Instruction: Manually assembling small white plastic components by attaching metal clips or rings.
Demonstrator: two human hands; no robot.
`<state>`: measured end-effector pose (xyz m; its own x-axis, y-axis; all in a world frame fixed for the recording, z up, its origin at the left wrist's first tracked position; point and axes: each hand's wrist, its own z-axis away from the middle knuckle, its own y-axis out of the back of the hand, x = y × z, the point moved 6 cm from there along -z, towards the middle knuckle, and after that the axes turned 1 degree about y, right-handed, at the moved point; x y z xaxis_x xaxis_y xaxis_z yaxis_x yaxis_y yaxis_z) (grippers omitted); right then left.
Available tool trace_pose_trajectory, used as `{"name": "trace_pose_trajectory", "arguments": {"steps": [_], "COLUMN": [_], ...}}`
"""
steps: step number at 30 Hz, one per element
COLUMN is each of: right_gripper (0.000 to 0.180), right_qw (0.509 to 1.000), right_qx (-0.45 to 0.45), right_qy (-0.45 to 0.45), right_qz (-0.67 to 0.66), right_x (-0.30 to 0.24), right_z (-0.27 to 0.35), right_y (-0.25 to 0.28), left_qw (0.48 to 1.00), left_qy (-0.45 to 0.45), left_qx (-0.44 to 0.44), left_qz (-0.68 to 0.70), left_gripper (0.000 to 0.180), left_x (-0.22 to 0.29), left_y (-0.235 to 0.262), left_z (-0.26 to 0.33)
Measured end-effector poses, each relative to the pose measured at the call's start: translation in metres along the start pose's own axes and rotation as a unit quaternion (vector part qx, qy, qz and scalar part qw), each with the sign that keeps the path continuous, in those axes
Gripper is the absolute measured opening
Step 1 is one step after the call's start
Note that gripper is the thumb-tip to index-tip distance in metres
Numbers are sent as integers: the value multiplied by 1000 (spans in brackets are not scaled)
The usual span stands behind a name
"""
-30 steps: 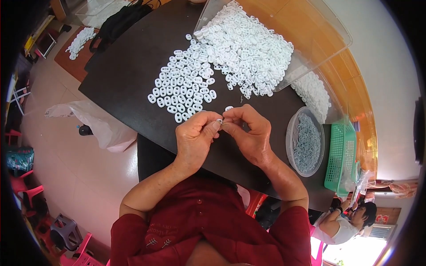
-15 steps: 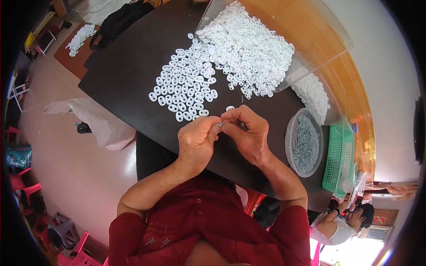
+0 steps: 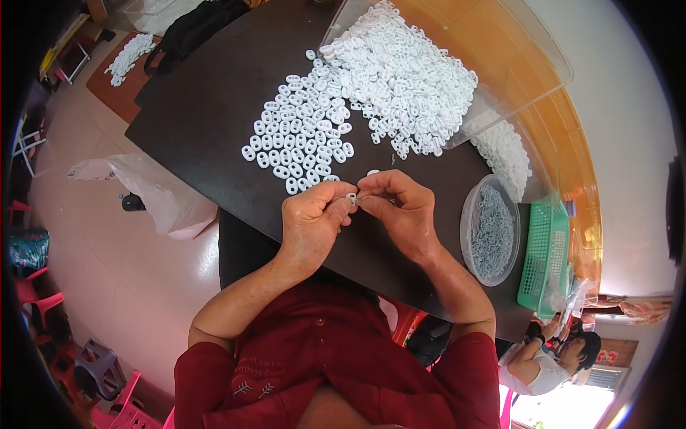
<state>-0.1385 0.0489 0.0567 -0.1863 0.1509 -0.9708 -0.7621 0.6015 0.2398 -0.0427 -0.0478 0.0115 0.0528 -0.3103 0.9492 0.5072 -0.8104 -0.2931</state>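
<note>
Just above the table's near edge, my left hand (image 3: 314, 218) pinches a small white oval plastic piece with two holes (image 3: 351, 196) between thumb and fingers. My right hand (image 3: 401, 214) meets it there, thumb and index finger closed on what looks like a small silvery metal piece (image 3: 356, 201), mostly hidden by the fingertips. Beyond my left hand, many matching white ovals (image 3: 293, 139) lie spread in one layer. They join a large heap of the same pieces (image 3: 404, 82) spilling from a clear plastic bin (image 3: 493, 111). One loose white piece (image 3: 372, 172) sits behind my right hand.
Right of my hands stands a round clear tub (image 3: 466, 239) of small silvery metal parts, beside a green basket (image 3: 532, 275). More white pieces (image 3: 504, 154) lie behind the tub. A plastic bag (image 3: 168, 196) hangs at the table's left edge. Another person (image 3: 543, 365) sits at the lower right.
Both hands stay together at nearly the same place. The white piece shows more between my fingertips now, and my left hand has shifted slightly left.
</note>
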Motion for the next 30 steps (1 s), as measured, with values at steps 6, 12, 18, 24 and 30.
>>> {"name": "trace_pose_trajectory", "arguments": {"steps": [6,12,18,24,30], "right_gripper": [18,18,21,19,16], "right_qw": [1000,990,980,844,844], "right_qx": [8,63,86,27,-2], "right_qy": [-6,59,80,240,223], "right_qz": [17,109,158,479,487], "right_x": [5,-3,11,-5,-1], "right_z": [0,-2,-19,-28,-37], "right_y": [-1,22,54,18,15], "left_qw": [997,997,994,994,995], "left_qy": [-43,23,-7,-3,4], "left_qx": [10,-3,9,1,4], "left_qz": [-61,69,112,105,101], "left_gripper": [17,18,18,20,21], "left_x": [4,-7,-8,-8,-8], "left_y": [-2,3,10,10,9], "left_z": [2,2,2,2,2]}}
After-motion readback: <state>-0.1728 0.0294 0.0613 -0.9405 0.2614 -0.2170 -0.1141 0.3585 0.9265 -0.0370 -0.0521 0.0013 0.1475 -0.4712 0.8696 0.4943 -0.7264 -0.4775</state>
